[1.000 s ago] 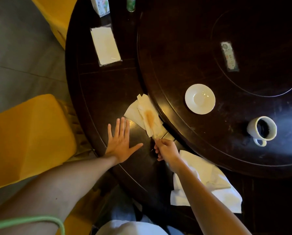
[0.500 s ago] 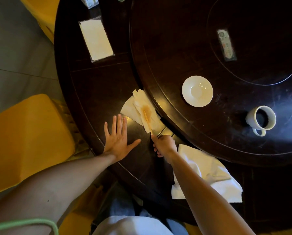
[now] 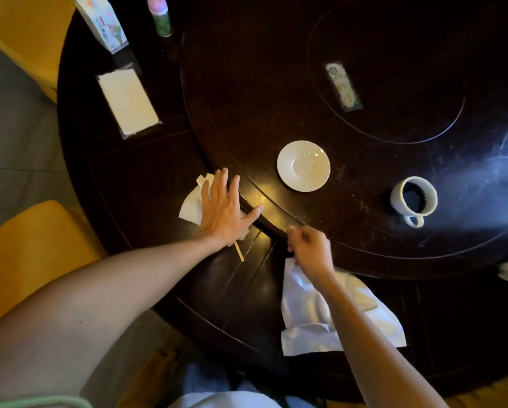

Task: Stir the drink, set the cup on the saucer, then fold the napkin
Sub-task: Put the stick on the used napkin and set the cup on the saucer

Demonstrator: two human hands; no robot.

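A white cup [image 3: 414, 200] of dark drink stands on the dark turntable, right of an empty white saucer [image 3: 303, 165]. My left hand [image 3: 222, 209] lies flat, fingers spread, on a stained paper napkin [image 3: 191, 203] at the turntable's edge. A wooden stir stick [image 3: 239, 252] pokes out from under that hand. My right hand [image 3: 309, 249] hovers just right of it with fingers loosely curled and nothing clearly in them. A larger white napkin [image 3: 301, 313] lies crumpled under my right forearm.
The dark round table [image 3: 135, 178] carries a flat pack of tissues [image 3: 128, 102], a printed carton [image 3: 102, 22], a small bottle [image 3: 159, 15] and a remote control [image 3: 343, 86] on the turntable. Yellow chairs [image 3: 26, 257] stand on the left.
My left hand has moved right onto the stained napkin and presses it flat. My right hand has let go of the stir stick and drawn back to the right.
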